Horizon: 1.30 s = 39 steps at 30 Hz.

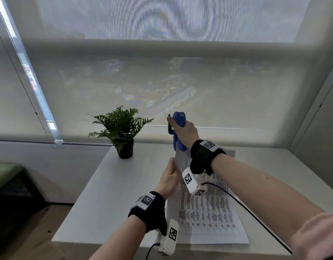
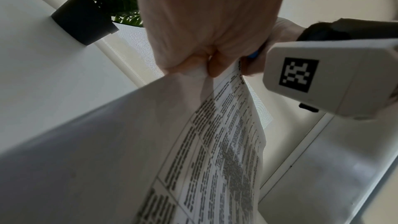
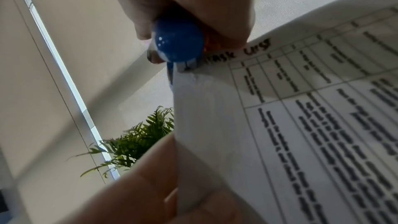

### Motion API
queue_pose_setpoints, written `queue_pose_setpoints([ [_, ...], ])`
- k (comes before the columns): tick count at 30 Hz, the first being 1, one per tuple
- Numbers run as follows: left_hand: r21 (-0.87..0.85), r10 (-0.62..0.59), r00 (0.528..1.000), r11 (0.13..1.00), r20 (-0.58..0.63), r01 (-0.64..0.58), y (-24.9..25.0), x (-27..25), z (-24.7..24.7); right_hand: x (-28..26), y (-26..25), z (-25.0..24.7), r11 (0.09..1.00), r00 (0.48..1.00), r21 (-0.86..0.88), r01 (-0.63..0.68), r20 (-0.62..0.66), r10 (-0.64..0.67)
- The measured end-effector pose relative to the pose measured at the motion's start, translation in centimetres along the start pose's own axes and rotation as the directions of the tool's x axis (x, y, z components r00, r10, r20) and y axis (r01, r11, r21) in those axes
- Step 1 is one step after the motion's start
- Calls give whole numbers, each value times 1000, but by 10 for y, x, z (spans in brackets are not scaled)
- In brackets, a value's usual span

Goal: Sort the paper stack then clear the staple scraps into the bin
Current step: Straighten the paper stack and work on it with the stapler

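Nearest the person, the left hand (image 1: 169, 180) pinches the left edge of the paper stack (image 1: 207, 212), thumb and fingers closed on the sheets, which lift off the table (image 1: 105, 184) at that side while the lower end lies near the front edge. The printed top sheet faces up, a table of text under a handwritten heading.

Beyond it, the right hand (image 1: 186, 132) is wrapped round a blue stapler (image 1: 178, 128), raised at the stack's far top corner. In the right wrist view the tool's mouth sits over that corner, touching the paper; whether it is fastening or pulling a staple cannot be told.

The main risk, as a judgement: the corner looks rumpled where the tool bites, so a pull away from the left hand's hold could tear it. A loosened staple is small and could spring off onto the table or the floor unseen. The stack is held by one edge only, so the loose sheets may fan or slide, the lower end going over the front edge of the table. A cable (image 1: 246, 209) trails from the right wrist across the paper and could drag sheets when the arm moves.

For room, the table is bare to the left of the stack and on the right. Farther back the plant (image 1: 122, 128) stands near the rear left, apart from both hands but within a sweep of the left arm. Behind it is the blind (image 1: 162, 81). No bin or staple scraps show in any view.
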<state>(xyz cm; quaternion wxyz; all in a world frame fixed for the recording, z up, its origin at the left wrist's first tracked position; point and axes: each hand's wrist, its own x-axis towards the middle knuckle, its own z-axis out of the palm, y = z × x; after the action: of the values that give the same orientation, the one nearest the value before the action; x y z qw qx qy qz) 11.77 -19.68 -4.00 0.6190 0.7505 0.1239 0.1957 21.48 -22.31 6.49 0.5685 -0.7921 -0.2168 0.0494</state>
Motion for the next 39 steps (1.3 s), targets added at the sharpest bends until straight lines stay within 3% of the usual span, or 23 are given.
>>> queue_pose_setpoints([
  [16,50,17,999,999,33,-19,-3,1,-8,4,1,9,988,993,-100,121,-6,-122],
  [21,-31,-25,999,999,34,26,13,2,-9,3,4,10,989,991,-88,117,-58,-122],
  [23,-53,-30,999,998,-22,29,20,8,-11,3,5,10,988,989,-102,120,-71,-128],
  [25,-69,-19,996,998,-88,13,27,14,-14,4,2,8,985,988,-118,126,-77,-136],
  [30,-84,17,994,996,-110,-26,36,24,-17,4,-2,7,978,983,-146,148,-83,-161],
  [36,45,122,990,992,-70,-119,39,22,-18,5,3,11,976,980,-160,145,-109,-164],
  [39,88,180,974,982,-136,-169,42,17,-13,5,2,16,973,973,-169,160,-142,-184],
])
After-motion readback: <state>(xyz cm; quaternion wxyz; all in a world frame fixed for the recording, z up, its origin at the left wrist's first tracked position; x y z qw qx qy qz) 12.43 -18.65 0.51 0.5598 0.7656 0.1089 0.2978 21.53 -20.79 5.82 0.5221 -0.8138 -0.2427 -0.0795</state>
